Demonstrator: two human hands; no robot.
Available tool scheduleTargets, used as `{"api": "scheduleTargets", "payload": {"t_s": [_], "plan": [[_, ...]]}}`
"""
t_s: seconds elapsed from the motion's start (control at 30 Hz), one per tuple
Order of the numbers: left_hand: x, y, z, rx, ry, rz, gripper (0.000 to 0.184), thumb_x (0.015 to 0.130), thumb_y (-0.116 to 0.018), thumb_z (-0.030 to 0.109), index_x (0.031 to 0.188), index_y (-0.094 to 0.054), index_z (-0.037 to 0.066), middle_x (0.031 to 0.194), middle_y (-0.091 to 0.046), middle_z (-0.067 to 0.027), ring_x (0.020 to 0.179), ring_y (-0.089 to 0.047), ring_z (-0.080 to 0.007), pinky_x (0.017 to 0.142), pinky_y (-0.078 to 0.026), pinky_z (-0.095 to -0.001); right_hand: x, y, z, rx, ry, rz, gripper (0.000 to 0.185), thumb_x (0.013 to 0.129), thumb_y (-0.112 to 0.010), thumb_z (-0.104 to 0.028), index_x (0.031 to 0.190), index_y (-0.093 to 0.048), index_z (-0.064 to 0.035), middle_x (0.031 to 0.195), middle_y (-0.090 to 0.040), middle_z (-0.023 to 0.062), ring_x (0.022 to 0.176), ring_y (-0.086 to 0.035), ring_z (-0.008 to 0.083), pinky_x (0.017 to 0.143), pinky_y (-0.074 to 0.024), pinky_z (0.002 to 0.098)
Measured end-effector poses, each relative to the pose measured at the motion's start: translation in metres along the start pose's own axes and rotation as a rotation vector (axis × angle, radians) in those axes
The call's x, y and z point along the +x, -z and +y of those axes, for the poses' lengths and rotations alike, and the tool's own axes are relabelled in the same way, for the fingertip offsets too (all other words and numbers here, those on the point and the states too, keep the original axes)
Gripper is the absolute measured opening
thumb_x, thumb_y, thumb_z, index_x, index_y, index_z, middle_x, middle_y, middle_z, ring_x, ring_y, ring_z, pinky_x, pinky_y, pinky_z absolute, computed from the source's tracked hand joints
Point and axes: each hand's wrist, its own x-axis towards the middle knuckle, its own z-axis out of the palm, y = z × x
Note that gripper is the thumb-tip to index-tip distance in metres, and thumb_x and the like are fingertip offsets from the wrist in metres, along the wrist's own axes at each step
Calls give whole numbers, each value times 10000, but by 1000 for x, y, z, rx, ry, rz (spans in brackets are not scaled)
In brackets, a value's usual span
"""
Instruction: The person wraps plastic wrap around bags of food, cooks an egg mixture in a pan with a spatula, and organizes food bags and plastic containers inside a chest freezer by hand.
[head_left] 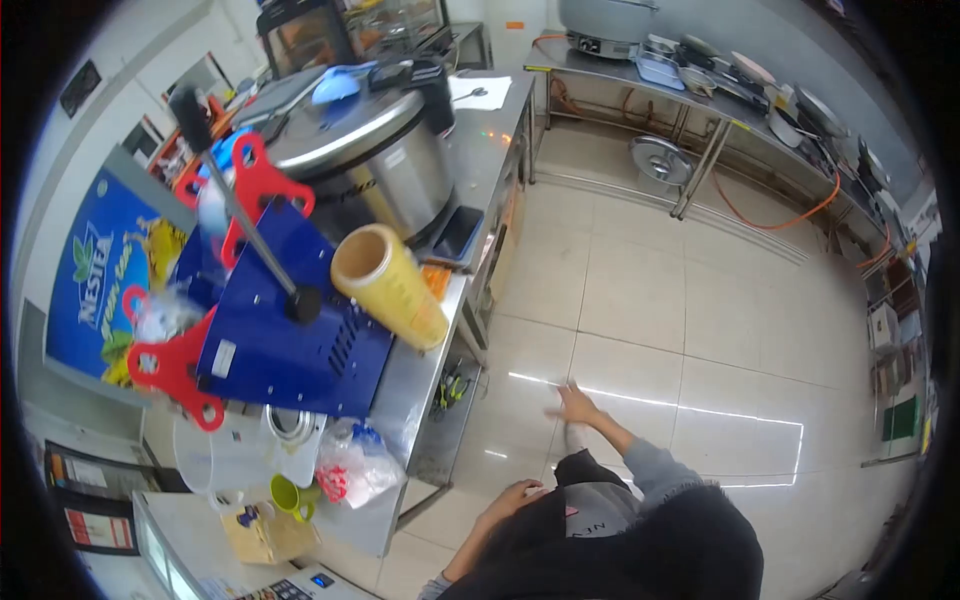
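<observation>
Head view, positions taken from the steel table: smooth metal top, straight edge. On it are a blue machine of flat, slotted panels with red lobed plates, a glossy yellow film roll, cylindrical and hollow-cored, and, toward the near end, a crinkled translucent plastic bag. The person's left hand is near the table's edge, fingers curved, partly hidden by dark cloth; whether it grips anything cannot be told. The right hand, blurred, is farther out from the table, above glossy floor tiles, fingers spread apart. The plastic bag lies on the table, nearer the left hand, clear of both
</observation>
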Motion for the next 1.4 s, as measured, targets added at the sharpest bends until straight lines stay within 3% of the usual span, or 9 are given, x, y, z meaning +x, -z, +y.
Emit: {"api": "scheduleTargets", "payload": {"t_s": [0.07,0.17,0.3,0.4,0.67,0.87,0.97,1.13,1.4], "plan": [[41,7,19,79,-167,-47,275,807,-601,293,934,-622,49,859,-629,-104,825,-592,-195,747,-454,-304,-18,-48,101,-162,-330,-425,826,685,-616,-554,1293,-382,-44,1278,-428,214,1207,-385,349,969,-354,421],[119,20,55,286,-391,-124,196,786,-620,248,795,-639,53,763,-633,-60,752,-588,-150,699,-452,-298,-79,-64,180,-87,-423,-493,690,717,-557,-566,1206,-512,-82,1257,-480,152,1168,-442,333,979,-340,414],[238,30,133,221,-269,-332,169,804,-598,218,843,-655,63,815,-651,-55,780,-593,-140,735,-452,-299,-43,45,214,43,-357,-310,525,702,-602,-505,901,-666,-24,975,-609,220,945,-563,370,834,-437,409],[296,27,224,147,-488,-102,231,867,-531,242,866,-661,52,879,-654,-74,873,-590,-145,798,-444,-287,32,96,262,164,-224,-166,473,658,-657,-454,802,-661,-4,874,-601,253,820,-581,384,729,-447,441],[422,91,358,-253,-366,255,411,947,-382,307,907,-646,-6,1009,-609,-129,908,-584,-203,838,-444,-311,210,316,167,813,-91,542,274,777,-590,-251,714,-587,15,654,-592,136,591,-570,214,581,-447,323],[549,215,375,-18,-316,294,340,920,-458,288,995,-621,0,996,-619,-74,928,-562,-146,848,-421,-285,341,382,156,449,59,434,206,834,-528,-173,760,-581,12,772,-641,91,679,-600,130,636,-467,256],[620,274,447,-42,-444,367,300,898,-507,261,1027,-608,9,971,-625,-64,921,-563,-138,831,-425,-281,419,393,183,862,34,391,214,807,-557,-223,790,-585,-12,752,-616,120,692,-594,199,662,-459,332],[677,348,579,-162,-600,414,245,877,-540,204,1018,-595,11,949,-605,-110,853,-596,-163,759,-459,-288,516,520,176,644,6,318,104,821,-529,-114,824,-559,-15,865,-636,105,751,-614,153,696,-487,288],[782,470,638,-80,-529,538,209,855,-558,153,1035,-598,54,1009,-587,-115,871,-598,-202,794,-449,-307,723,635,185,762,128,499,90,770,-562,-45,846,-526,-12,881,-587,102,757,-608,190,661,-482,297]]}}
